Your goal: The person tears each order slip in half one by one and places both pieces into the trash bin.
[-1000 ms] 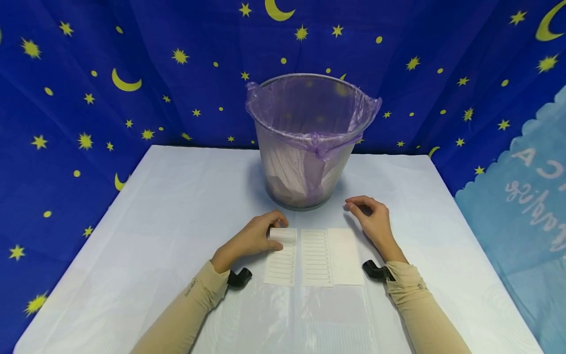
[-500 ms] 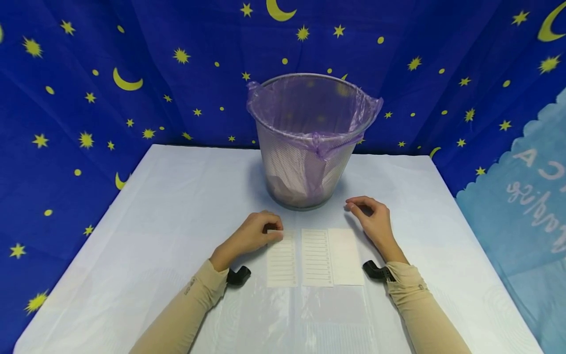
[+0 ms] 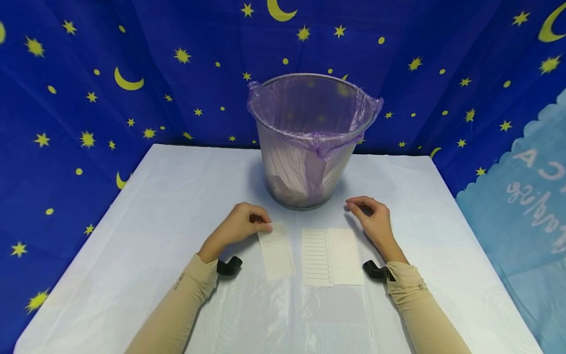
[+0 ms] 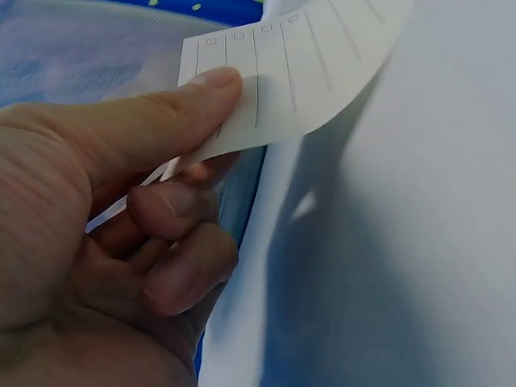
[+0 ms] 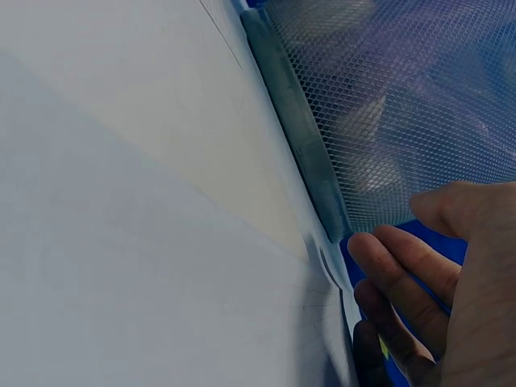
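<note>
Between thumb and fingers, my left hand (image 3: 240, 223) pinches the top end of a lined paper sheet (image 3: 276, 251) with small checkboxes. In the left wrist view that lined sheet (image 4: 282, 76) bends away from the thumb, lifted off the table at the held end. To its right lie a second lined sheet (image 3: 316, 258) and a blank cream sheet (image 3: 347, 256), side by side and touching. My right hand (image 3: 373, 220) holds nothing; its fingers are loosely bent near the blank sheet's upper right corner. The right wrist view shows the right hand (image 5: 435, 274) with thumb and fingertips apart.
A mesh wastebasket (image 3: 305, 167) lined with a purple plastic bag (image 3: 323, 142) stands behind the papers, at the middle back. Clear plastic film (image 3: 309, 309) lies on the white table (image 3: 190, 191) in front of the sheets. A blue star-patterned cloth (image 3: 155, 59) hangs behind.
My left hand has drawn back to the left and slightly away, pinching the left lined sheet, which has lifted and tilted. The right hand and the other two sheets have not moved.
</note>
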The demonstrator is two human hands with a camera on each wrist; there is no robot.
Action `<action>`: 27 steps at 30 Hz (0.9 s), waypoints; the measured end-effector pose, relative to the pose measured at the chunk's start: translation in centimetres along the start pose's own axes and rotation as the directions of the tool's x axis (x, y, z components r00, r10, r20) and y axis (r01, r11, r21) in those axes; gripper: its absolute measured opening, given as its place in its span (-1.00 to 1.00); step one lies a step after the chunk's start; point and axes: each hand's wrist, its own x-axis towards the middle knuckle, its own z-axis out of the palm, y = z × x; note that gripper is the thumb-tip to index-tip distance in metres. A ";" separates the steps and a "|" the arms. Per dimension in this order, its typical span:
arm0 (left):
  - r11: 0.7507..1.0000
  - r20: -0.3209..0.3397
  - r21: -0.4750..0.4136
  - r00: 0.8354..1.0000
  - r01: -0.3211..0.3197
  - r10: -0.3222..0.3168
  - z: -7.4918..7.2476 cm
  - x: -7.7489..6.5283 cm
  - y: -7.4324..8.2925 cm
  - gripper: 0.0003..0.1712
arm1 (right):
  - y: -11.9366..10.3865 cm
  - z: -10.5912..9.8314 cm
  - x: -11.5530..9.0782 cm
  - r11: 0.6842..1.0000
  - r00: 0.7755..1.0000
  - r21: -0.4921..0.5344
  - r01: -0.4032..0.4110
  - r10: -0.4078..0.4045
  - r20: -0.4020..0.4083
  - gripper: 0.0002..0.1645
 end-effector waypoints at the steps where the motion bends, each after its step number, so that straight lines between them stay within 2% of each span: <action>1: 1.000 0.000 -0.022 1.000 0.004 -0.004 -0.3 0.0 -0.2 -0.96 | 0.1 0.0 0.0 1.000 1.000 0.000 -0.001 0.001 0.000 -0.84; 5: 0.991 -0.015 -0.124 0.999 0.043 -0.045 -1.6 -0.3 -0.6 -0.93 | 0.4 0.0 0.0 1.000 1.000 0.003 -0.004 0.004 0.000 -0.84; 9: 0.972 -0.082 -0.221 0.992 0.079 -0.099 -2.6 -0.5 -1.0 -0.90 | 0.6 0.1 0.1 1.000 1.000 0.003 -0.007 0.007 -0.003 -0.84; 12: 0.952 -0.137 -0.291 0.981 0.095 -0.140 -3.0 -0.6 -1.2 -0.87 | 0.6 0.1 0.1 1.000 1.000 0.000 -0.007 0.007 -0.005 -0.84; 16: 0.928 -0.181 -0.364 0.971 0.081 -0.155 -3.1 -0.6 -1.3 -0.83 | 0.6 0.1 0.1 1.000 1.000 0.001 -0.007 0.007 -0.004 -0.84; 19: 0.915 -0.201 -0.399 0.969 0.052 -0.142 -3.0 -0.6 -1.3 -0.82 | 0.5 0.1 0.1 1.000 1.000 0.002 -0.007 0.007 -0.002 -0.84; 27: 0.903 -0.280 -0.429 0.953 -0.018 -0.114 -2.3 -0.3 -1.9 -0.81 | 0.5 0.1 0.1 1.000 1.000 0.002 0.000 0.000 0.002 -0.84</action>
